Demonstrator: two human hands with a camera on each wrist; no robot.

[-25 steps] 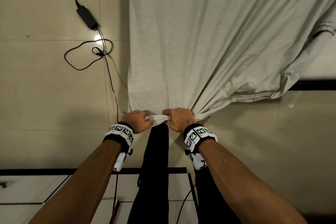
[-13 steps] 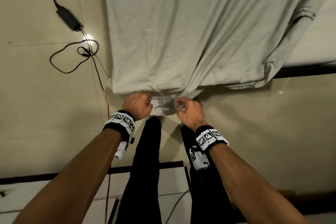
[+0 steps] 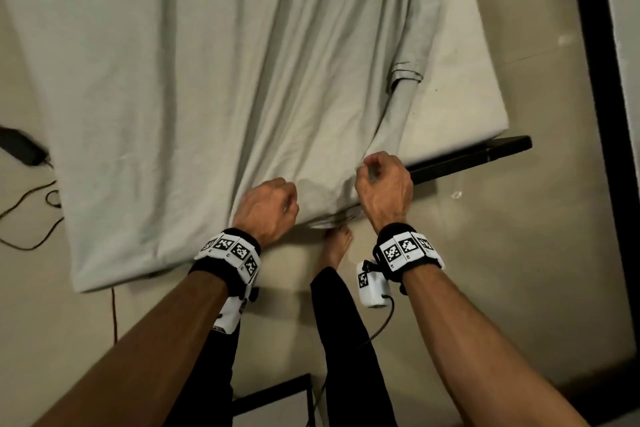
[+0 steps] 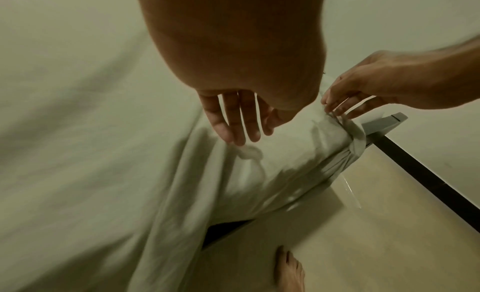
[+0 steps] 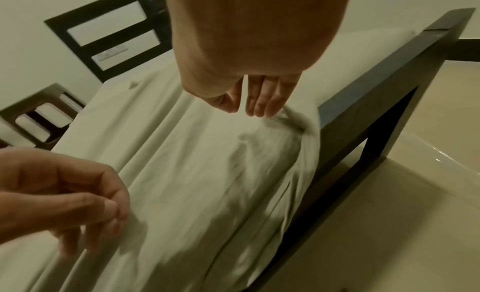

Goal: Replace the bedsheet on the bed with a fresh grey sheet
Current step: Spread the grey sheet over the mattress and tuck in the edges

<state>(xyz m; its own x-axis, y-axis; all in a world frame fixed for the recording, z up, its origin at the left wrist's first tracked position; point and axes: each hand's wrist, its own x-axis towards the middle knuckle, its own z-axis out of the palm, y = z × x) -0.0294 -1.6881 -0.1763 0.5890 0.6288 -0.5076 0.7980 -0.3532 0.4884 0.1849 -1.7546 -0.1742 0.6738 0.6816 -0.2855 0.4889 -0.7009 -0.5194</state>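
A pale grey sheet (image 3: 207,80) lies creased over the mattress (image 3: 464,87), leaving a bare strip of it at the right. My right hand (image 3: 374,173) is at the near corner and pinches the sheet's hem (image 4: 337,119), which wraps down over the mattress corner. My left hand (image 3: 277,204) hovers just to the left. Its fingers (image 4: 233,121) hang relaxed, and the tips touch a small fold of sheet. In the right wrist view the right fingers (image 5: 257,103) meet the dark-edged hem (image 5: 293,119).
The dark bed frame (image 3: 478,158) juts out past the mattress at the right. A black charger (image 3: 20,146) and its cable (image 3: 27,211) lie on the tiled floor at the left. My bare foot (image 3: 337,246) stands by the bed edge. A dark headboard (image 5: 111,35) stands at the far end.
Both hands gripped a bunched sheet edge together. They have since parted: the left has let go, and the right has moved right to the mattress corner with the hem.
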